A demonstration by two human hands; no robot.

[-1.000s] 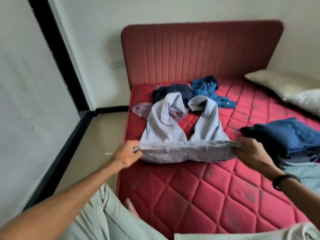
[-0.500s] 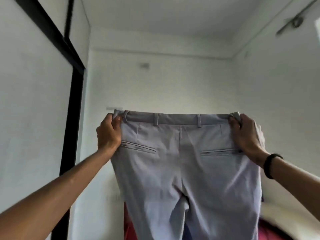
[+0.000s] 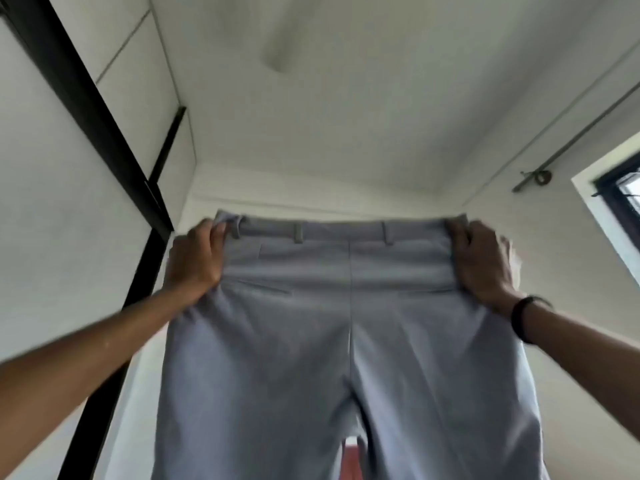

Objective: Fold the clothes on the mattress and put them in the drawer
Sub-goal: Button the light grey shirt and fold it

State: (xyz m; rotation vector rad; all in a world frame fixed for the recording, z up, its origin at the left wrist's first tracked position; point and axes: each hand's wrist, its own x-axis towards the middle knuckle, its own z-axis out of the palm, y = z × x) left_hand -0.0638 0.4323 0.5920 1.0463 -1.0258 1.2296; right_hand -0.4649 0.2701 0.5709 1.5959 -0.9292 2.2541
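While the left hand (image 3: 194, 261) and right hand (image 3: 485, 265) each clamp a waistband corner, the grey trousers (image 3: 346, 341) hang soft, light and limp.

Trousers (image 3: 349, 341): pale grey-lilac fabric, held up in the air and hanging vertically, rear side toward the viewer. The waistband (image 3: 341, 227) runs level across the top and carries belt loops. A centre seam descends from the waistband to the crotch, where the two legs divide and continue out of view below. One slit pocket sits on the left panel; a matching one on the right is faint, probably there but blurred. The cloth is spread flat and taut between its two upper corners, with light creases fanning downward. A sliver of the red mattress (image 3: 351, 457) shows between the legs.
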